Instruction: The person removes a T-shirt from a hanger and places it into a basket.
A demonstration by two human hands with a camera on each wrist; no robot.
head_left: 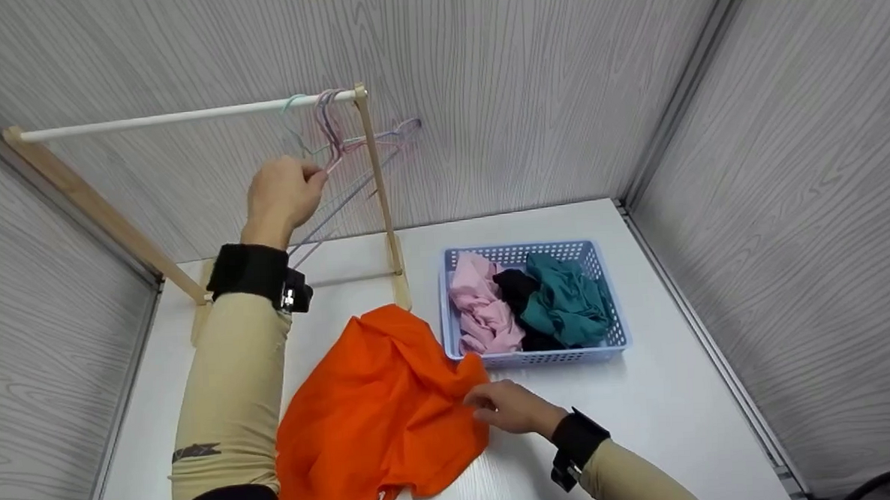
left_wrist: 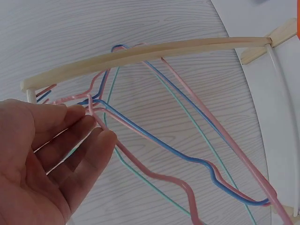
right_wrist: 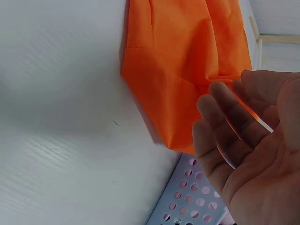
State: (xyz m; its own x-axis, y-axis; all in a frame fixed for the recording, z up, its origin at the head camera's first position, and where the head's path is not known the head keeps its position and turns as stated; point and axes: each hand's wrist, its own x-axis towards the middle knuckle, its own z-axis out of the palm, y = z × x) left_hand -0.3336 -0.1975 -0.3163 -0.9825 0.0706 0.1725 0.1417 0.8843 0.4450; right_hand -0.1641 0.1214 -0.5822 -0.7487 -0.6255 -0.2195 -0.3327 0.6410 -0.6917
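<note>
At the rack, my left hand (head_left: 285,193) pinches a pink clothes hanger (left_wrist: 161,177) near its neck, between thumb and fingers. This hanger is together with a blue hanger (left_wrist: 149,130), another pink one and a green hanger (left_wrist: 136,170), bunched at the right end of the white rod (head_left: 154,121). An orange garment (head_left: 392,410) lies spread and wrinkled on the table in front of me. My right hand (head_left: 516,407) is at the garment's right edge, its fingers loosely bent and holding nothing; in the right wrist view the fingertips overlap the cloth.
Right of the orange garment stands a light blue perforated basket (head_left: 614,340), holding a pink garment (head_left: 485,304), a black one (head_left: 516,286) and a teal one (head_left: 571,301). The rack's wooden right post (head_left: 384,200) rises beside the hangers. Grey wood-grain panels (head_left: 520,89) wall in the white table.
</note>
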